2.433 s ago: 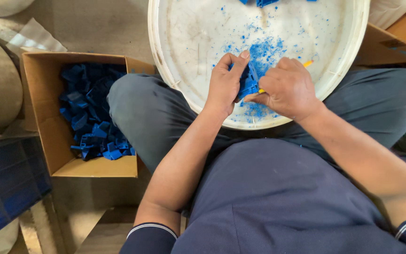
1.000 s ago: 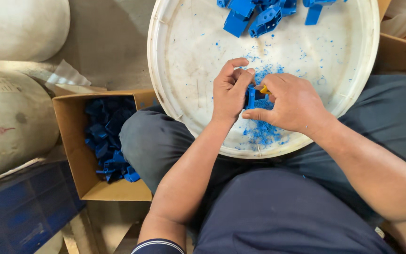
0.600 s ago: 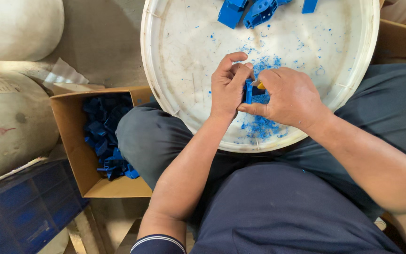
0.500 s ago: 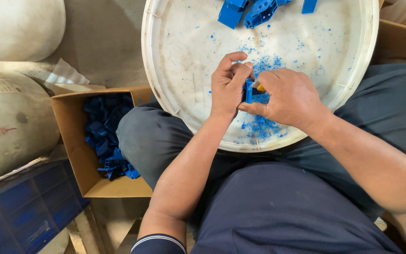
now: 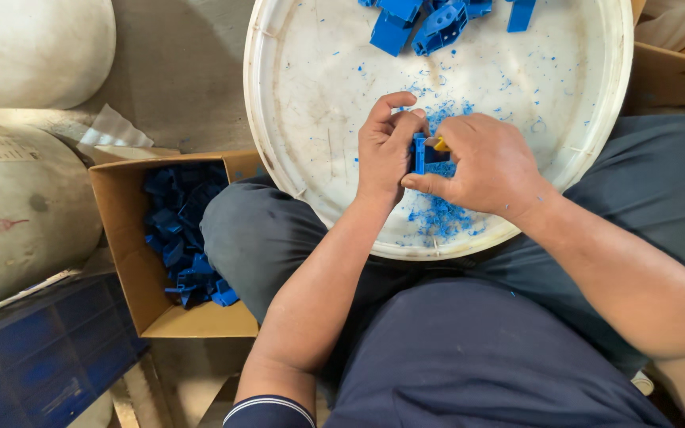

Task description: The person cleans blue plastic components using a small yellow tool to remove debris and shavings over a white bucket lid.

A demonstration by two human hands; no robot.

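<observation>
Two hands: both meet over the white tray, which rests on the person's lap.
Blue part: a small plastic piece sits upright between the two hands, just above the tray's near half.
Left hand: the left hand has its fingers curled shut against the part's left side, thumb tucked near it.
Right hand: the right hand is closed on a yellow tool, whose tip touches the part; its thumb presses the part's lower edge.
Shavings: blue shavings lie under the hands.
Far rim: more blue parts.
Box: a cardboard box of blue pieces stands beside the left knee.
</observation>
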